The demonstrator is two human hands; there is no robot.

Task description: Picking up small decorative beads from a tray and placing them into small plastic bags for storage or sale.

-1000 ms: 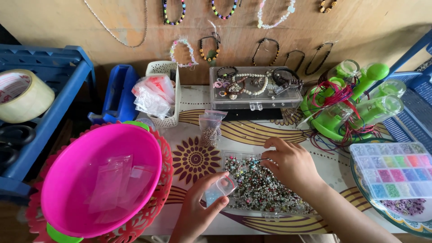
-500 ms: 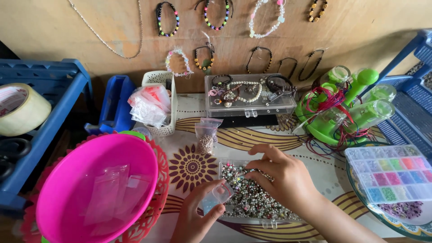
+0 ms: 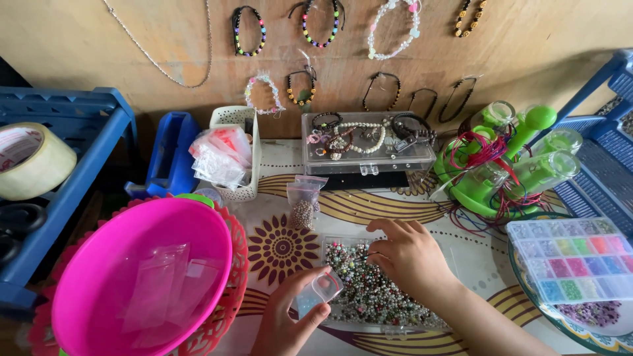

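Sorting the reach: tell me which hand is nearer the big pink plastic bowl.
Left. The left hand, holding a small clear bag, sits just right of the big pink plastic bowl; the right hand rests farther right, over the beads.

Glossy beads (image 3: 369, 290) — clear plastic bag (image 3: 318, 294)

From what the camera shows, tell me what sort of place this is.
Most likely a home beading or jewellery-making table. Finished bracelets hang on the board wall, a tray of mixed beads lies under the right hand, and a compartment box of sorted coloured beads sits nearby.
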